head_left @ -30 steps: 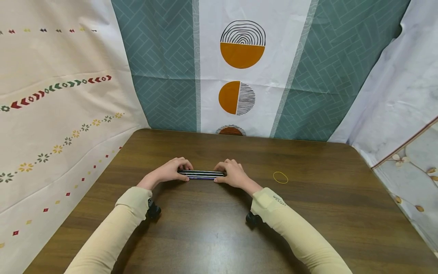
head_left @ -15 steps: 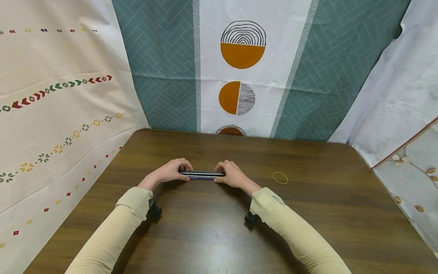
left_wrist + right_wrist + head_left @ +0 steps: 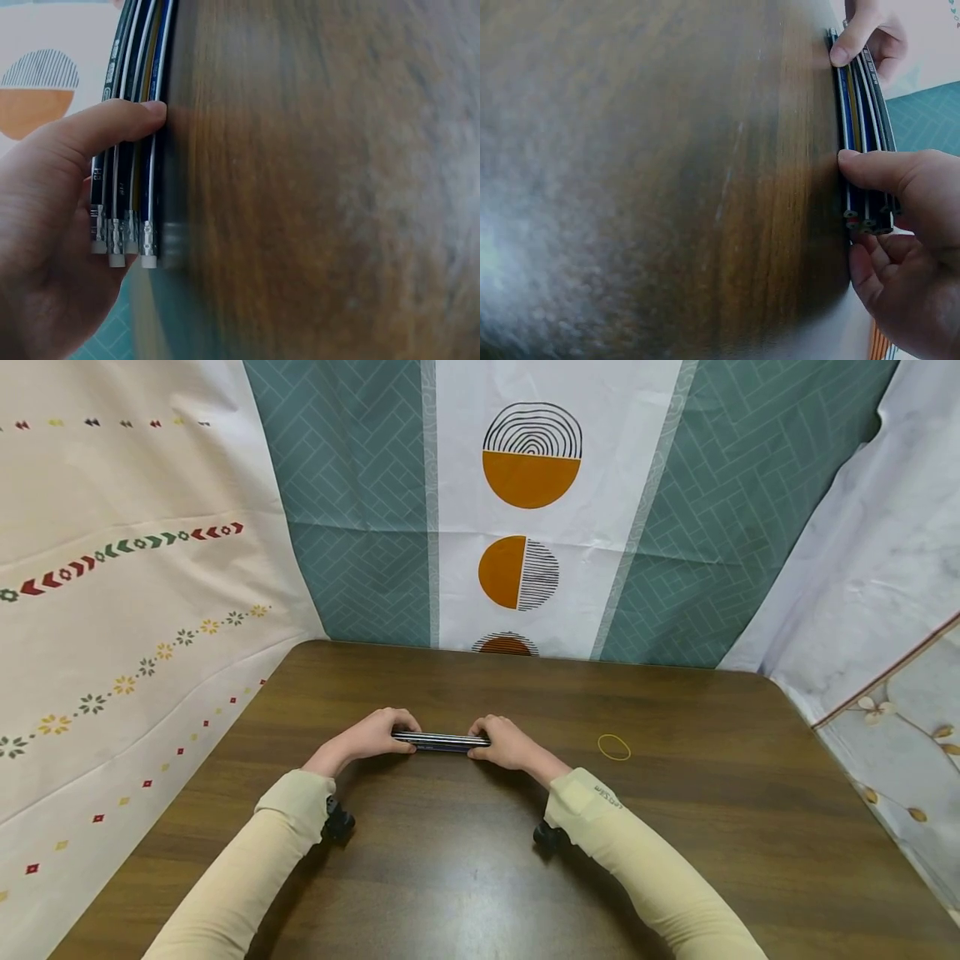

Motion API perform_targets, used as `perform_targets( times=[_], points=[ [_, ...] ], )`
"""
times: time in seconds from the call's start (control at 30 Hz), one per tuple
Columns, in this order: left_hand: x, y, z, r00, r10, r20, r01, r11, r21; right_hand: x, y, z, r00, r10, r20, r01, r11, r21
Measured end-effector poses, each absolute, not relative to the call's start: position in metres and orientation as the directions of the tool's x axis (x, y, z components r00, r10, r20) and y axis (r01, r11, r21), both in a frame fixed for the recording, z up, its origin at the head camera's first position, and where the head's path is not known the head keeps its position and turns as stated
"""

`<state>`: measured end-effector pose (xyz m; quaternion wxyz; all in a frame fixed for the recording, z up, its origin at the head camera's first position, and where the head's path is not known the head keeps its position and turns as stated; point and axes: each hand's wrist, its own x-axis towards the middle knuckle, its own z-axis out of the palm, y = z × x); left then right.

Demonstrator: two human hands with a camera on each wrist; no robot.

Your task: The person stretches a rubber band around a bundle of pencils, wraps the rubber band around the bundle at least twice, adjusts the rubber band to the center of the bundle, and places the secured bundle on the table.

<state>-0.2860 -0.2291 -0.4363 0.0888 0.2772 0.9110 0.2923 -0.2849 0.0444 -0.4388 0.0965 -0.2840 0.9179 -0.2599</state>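
Observation:
A bundle of several dark pencils (image 3: 442, 742) lies crosswise between my two hands, low over the table. My left hand (image 3: 375, 733) grips one end, thumb on the near side and fingers behind. In the left wrist view, white erasers with silver ferrules (image 3: 148, 238) stick out past that thumb at uneven heights. The other end is held by my right hand (image 3: 510, 743), its thumb pressing the near side. Flat, unsharpened pencil ends (image 3: 866, 223) show there in the right wrist view. Blue, black and one yellowish barrel can be seen.
A yellow rubber band (image 3: 614, 747) lies on the brown wooden table (image 3: 450, 860), to the right of my right hand. Patterned cloth (image 3: 360, 527) hangs behind the table's far edge, with more cloth along the left and right sides.
My right hand has shifted slightly left along the pencils. The bundle looks a little more compact, with the barrels lying differently. My left hand has hardly moved.

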Motion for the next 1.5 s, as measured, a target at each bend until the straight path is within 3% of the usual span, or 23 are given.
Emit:
perform_targets(
  times=[0.3, 0.9, 1.17, 1.5],
  points=[
    [-0.285, -0.224, -0.433, -0.823, 0.567, -0.04, 0.449, 0.692, 0.565, -0.285, 0.046, -0.437, -0.786, -0.615, -0.055, -0.521, 0.709, -0.475],
    [-0.29, -0.219, -0.421, -0.808, 0.565, -0.168, 0.41, 0.743, 0.53, -0.284, 0.049, -0.433, -0.78, -0.625, -0.028, -0.523, 0.676, -0.519],
    [-0.287, -0.211, -0.409, -0.771, 0.583, -0.257, 0.4, 0.757, 0.517, -0.284, 0.051, -0.43, -0.76, -0.65, -0.019, -0.544, 0.652, -0.528],
    [-0.287, -0.206, -0.402, -0.747, 0.573, -0.337, 0.364, 0.776, 0.515, -0.285, 0.052, -0.429, -0.708, -0.699, -0.1, -0.556, 0.639, -0.532]
  ],
)
